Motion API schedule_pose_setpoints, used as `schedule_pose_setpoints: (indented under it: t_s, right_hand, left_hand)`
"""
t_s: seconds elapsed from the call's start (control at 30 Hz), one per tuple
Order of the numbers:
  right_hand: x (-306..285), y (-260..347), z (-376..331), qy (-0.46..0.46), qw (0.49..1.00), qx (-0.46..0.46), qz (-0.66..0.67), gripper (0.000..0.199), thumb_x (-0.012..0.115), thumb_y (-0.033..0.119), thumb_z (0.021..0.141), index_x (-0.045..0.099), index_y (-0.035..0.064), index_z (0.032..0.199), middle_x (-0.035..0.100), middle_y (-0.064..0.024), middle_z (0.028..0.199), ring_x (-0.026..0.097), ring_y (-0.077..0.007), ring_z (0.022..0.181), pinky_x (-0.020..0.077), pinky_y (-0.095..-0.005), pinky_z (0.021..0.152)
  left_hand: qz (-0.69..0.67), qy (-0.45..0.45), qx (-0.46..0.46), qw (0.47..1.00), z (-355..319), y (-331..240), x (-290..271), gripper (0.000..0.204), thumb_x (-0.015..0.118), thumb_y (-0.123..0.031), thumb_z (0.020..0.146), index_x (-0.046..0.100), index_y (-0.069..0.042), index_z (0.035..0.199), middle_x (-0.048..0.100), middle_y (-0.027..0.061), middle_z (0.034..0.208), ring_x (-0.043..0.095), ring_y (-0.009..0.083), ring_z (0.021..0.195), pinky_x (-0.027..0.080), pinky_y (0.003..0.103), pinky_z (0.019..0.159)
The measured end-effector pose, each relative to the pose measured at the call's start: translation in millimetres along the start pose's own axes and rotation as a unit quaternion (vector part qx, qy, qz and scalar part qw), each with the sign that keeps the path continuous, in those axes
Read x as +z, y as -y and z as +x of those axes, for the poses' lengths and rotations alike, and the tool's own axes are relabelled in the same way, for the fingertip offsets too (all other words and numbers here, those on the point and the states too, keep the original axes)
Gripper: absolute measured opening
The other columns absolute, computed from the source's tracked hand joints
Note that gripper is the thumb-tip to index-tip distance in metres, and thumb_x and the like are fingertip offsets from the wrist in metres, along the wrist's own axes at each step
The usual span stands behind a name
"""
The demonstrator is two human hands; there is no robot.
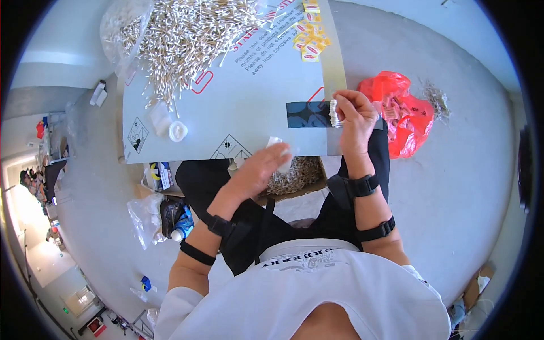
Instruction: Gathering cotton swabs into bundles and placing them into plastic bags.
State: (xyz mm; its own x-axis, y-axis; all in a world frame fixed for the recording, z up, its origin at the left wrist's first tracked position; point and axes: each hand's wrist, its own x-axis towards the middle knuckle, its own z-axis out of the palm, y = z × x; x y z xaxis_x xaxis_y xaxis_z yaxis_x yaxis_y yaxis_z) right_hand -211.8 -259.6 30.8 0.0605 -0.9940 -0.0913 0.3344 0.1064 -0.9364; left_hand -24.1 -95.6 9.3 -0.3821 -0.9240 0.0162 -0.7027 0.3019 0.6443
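A large heap of cotton swabs [187,37] covers the far left of the table [226,102]. At the table's right edge, a dark blue glossy strip [306,115] lies flat. My right hand [358,116] is closed in a pinch over the strip's right end, on a row of cotton swabs whose white tips [333,113] line up there. My left hand [258,173] is at the table's near edge, its fingers closed round a whitish translucent packet [283,164]. What the packet holds is unclear. Below it, an open cardboard box [323,182] contains many more swabs.
Small yellow-and-white packets [311,39] lie at the table's far right. A round white tub [178,131] stands at the left beside a white pouch [161,118]. Right of the table, a red plastic bag [408,133] rests on the floor next to a loose swab pile [436,102].
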Motion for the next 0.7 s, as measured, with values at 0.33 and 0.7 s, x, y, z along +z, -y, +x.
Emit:
schedule_pose_setpoints:
  t_s: [0.33, 0.7]
  right_hand:
    - [-30, 17, -17, -0.039, 0.998, -0.016, -0.041, 0.005, 0.063, 0.0, 0.086, 0.067, -0.0024, 0.087, 0.061, -0.0005, 0.073, 0.049, -0.0045, 0.059, 0.0363, -0.0184, 0.051]
    - [-4, 11, 80, 0.123, 0.929, -0.096, -0.337, 0.013, 0.066, 0.007, 0.08, 0.068, -0.0049, 0.086, 0.065, -0.0082, 0.069, 0.059, -0.0104, 0.063, 0.0477, -0.0255, 0.06]
  left_hand:
    - [0.095, -0.141, 0.12, 0.978, 186, 38, 2, 0.039, 0.052, 0.003, 0.081, 0.057, 0.001, 0.12, 0.055, 0.018, 0.127, 0.051, 0.0337, 0.122, 0.042, 0.04, 0.102]
    - [0.167, -0.175, -0.089, 0.966, 116, 57, -2, 0.044, 0.053, -0.009, 0.088, 0.048, -0.001, 0.132, 0.041, 0.0144, 0.144, 0.034, 0.0308, 0.138, 0.028, 0.048, 0.112]
